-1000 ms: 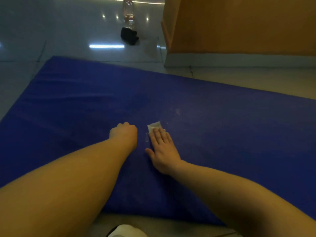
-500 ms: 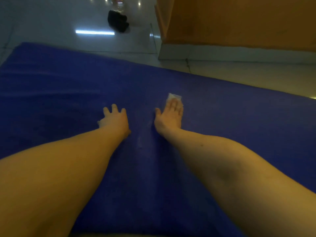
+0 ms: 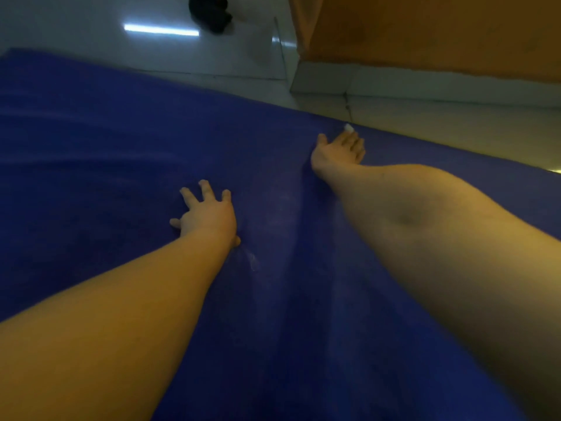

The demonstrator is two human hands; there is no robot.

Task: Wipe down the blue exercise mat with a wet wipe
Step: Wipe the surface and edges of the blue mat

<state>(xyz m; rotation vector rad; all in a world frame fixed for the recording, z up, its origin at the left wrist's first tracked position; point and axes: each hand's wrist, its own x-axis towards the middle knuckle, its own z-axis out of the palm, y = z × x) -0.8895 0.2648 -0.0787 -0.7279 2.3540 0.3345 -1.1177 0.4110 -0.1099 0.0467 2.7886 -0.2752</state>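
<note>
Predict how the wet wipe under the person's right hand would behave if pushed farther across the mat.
The wipe is probably floppy: only a small white corner shows past the right hand, so it may bunch or fold. Pressed flat on the mat, it should slide rather than roll. It looks thin, so likely very light.

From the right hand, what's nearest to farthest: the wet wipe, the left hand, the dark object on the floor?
Measured from the right hand:
1. Wet wipe, under its fingertips, near the mat's far edge.
2. Left hand, flat on the mat, nearer the person.
3. Dark object, on the tiled floor beyond the mat.
</note>
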